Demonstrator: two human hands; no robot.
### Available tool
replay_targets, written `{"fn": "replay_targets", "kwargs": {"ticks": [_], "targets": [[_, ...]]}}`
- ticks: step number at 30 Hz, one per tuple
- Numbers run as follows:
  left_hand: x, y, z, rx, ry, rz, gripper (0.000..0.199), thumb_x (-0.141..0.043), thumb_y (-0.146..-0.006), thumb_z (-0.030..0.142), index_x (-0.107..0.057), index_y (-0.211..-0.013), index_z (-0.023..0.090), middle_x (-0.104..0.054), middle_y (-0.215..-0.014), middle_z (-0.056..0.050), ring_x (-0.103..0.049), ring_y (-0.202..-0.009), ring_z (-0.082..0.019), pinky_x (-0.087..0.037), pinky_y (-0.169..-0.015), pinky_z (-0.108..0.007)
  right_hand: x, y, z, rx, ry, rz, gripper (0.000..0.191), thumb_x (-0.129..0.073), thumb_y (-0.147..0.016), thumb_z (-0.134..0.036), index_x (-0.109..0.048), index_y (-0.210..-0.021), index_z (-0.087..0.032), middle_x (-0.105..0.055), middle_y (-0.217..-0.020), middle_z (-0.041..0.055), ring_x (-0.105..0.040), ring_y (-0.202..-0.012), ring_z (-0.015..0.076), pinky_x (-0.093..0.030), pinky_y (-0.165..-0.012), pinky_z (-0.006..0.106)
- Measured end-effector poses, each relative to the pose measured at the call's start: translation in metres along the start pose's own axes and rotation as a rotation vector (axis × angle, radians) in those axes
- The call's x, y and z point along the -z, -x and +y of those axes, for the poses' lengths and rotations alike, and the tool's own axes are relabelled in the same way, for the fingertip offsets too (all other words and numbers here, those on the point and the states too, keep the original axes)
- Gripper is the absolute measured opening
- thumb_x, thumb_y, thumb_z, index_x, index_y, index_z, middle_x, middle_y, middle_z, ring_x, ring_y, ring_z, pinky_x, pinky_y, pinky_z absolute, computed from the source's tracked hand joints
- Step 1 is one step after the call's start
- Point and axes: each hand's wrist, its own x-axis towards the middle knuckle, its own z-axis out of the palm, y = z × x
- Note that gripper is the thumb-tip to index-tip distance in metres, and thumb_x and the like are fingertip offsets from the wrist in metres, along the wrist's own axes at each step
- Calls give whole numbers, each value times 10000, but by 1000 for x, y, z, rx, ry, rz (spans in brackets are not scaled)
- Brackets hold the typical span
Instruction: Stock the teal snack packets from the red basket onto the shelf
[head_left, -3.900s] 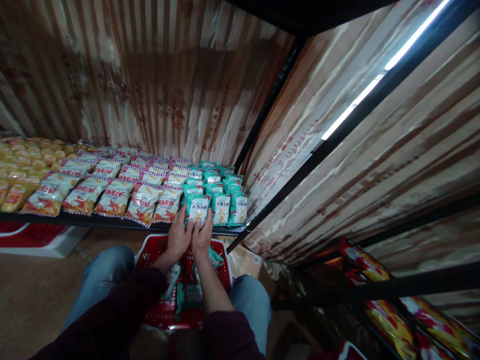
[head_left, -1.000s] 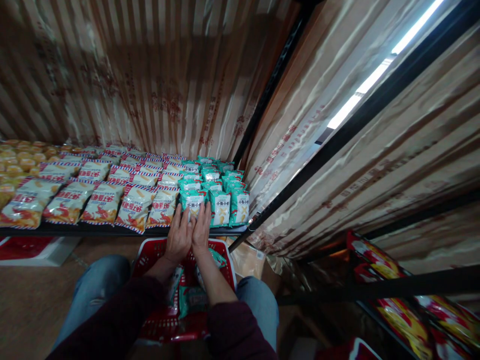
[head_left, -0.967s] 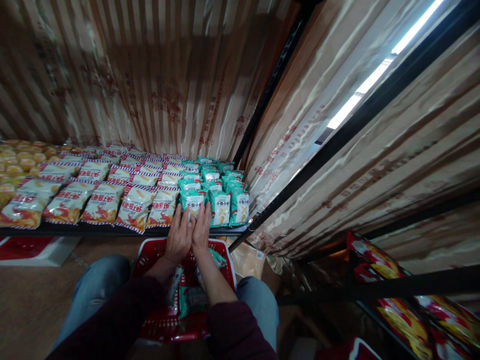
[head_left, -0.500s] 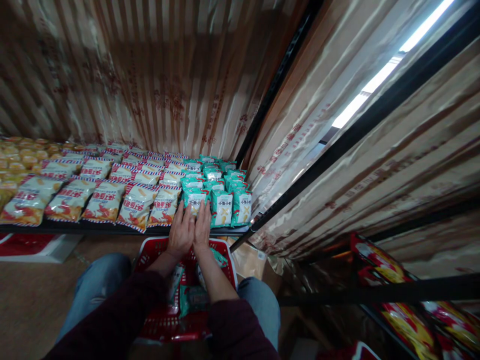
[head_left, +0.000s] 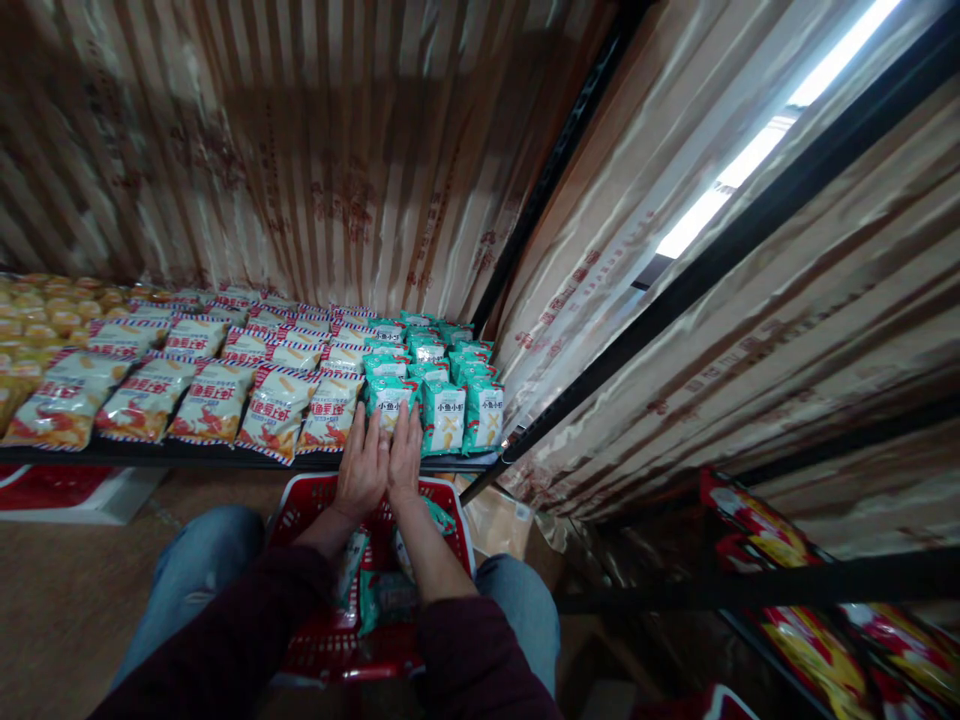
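Both hands reach forward to a small green-and-white snack bag (head_left: 390, 391) in the front row on the shelf. My left hand (head_left: 363, 467) touches the bag's lower left part with its fingers stretched out. Beside it, close at the thumbs, my right hand (head_left: 405, 455) lies along the bag's lower right part, fingers also straight. The bag leans upright against matching bags behind it, its lower part covered by the hands. Below my wrists, a red basket (head_left: 300, 500) stands between my knees. In it are a few green bags (head_left: 386, 597), partly hidden by my forearms.
Larger white-and-orange snack bags (head_left: 214, 398) fill the shelf to the left, with yellow cups (head_left: 52, 310) beyond. A dark slanted post (head_left: 570, 390) stands at the right. Red-and-yellow packs (head_left: 806, 640) lie on a lower right shelf. Striped plastic sheeting (head_left: 300, 130) hangs behind.
Almost nothing differs. Both hands stay on the same front green bag, and the view has shifted only slightly.
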Motion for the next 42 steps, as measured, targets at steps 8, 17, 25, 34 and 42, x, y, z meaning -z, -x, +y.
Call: {"fn": "replay_targets", "kwargs": {"ticks": [8, 17, 25, 34, 42], "targets": [[5, -6, 2, -41, -33, -20, 487, -326, -924, 254, -326, -1401, 159, -57, -1544, -140, -158, -1398, -285, -256, -1106, -476, 1, 7, 1, -6, -30, 53, 594, -331, -933, -273, -69, -1465, -230, -67, -1539, 133, -118, -1405, 260, -296, -1059, 507], [3, -2, -1, -66, -57, -26, 475, -325, -922, 232, -339, -1387, 139, -92, -1536, -160, -161, -1398, -280, -262, -1105, -473, 5, 12, 0, 67, -3, 67, 597, -334, -938, -237, -54, -1465, -217, -33, -1542, 134, -71, -1414, 249, -280, -1078, 508], [1, -2, -5, -51, -31, -102, 483, -276, -916, 173, -305, -1396, 119, -133, -1528, -159, -170, -1396, -263, -286, -1104, -462, 2, 14, 3, 74, 8, -1, 599, -349, -921, -184, -95, -1463, -186, -151, -1525, 150, -143, -1403, 226, -301, -1080, 464], [3, 4, 0, -64, -15, -76, 511, -310, -903, 182, -276, -1410, 129, -79, -1537, -163, -123, -1403, -283, -279, -1096, -493, 15, 20, -1, 73, 16, 2, 586, -340, -935, -232, -84, -1463, -224, -35, -1542, 130, -41, -1416, 248, -274, -1082, 511], [14, 24, 3, -110, -29, -36, 468, -339, -884, 181, -383, -1343, 100, -263, -1481, -180, -238, -1377, -254, -301, -1098, -457, 24, 45, -9, 108, 15, 26, 525, -327, -932, -220, -209, -1441, -170, -159, -1518, 155, -128, -1404, 244, -308, -1068, 513]]}}
